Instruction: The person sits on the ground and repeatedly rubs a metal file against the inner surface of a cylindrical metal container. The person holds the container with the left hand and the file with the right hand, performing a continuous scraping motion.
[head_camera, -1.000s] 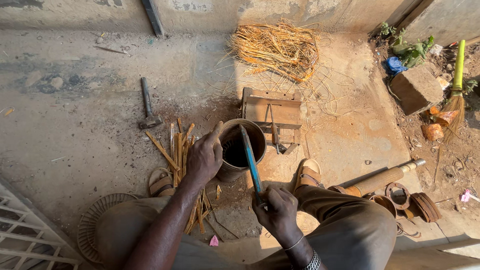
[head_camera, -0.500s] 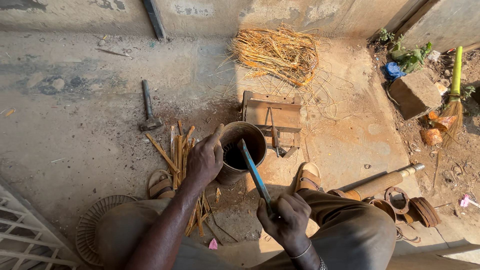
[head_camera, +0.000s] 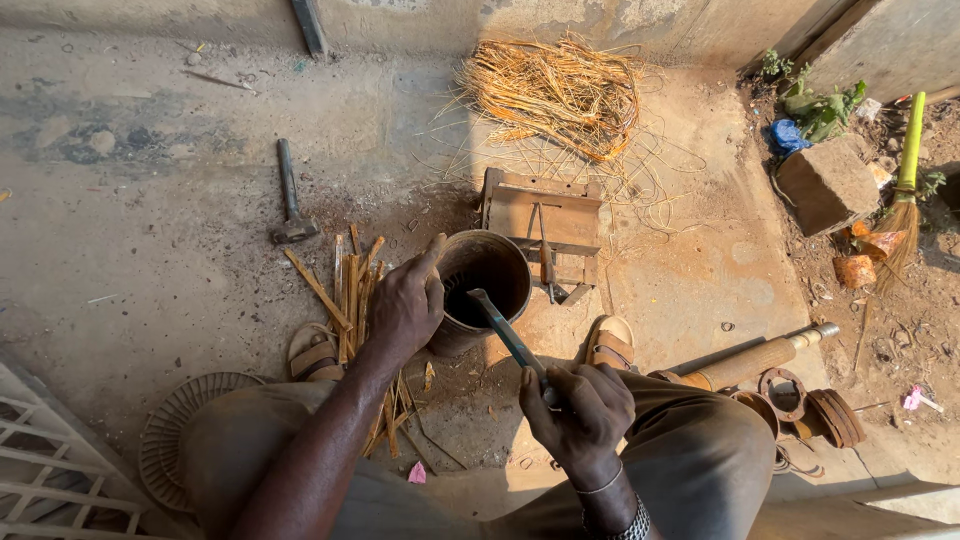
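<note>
Left hand clasping the rim of a dark metal pot on the concrete floor, right hand gripping a blue-handled tool angled into it, split cane strips beside, hammer nearby.

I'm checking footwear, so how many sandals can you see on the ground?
2. One sandal lies beside the wood strips, under the left forearm. The other sandal lies right of the metal pot, above the right hand. None appears hidden.
</note>
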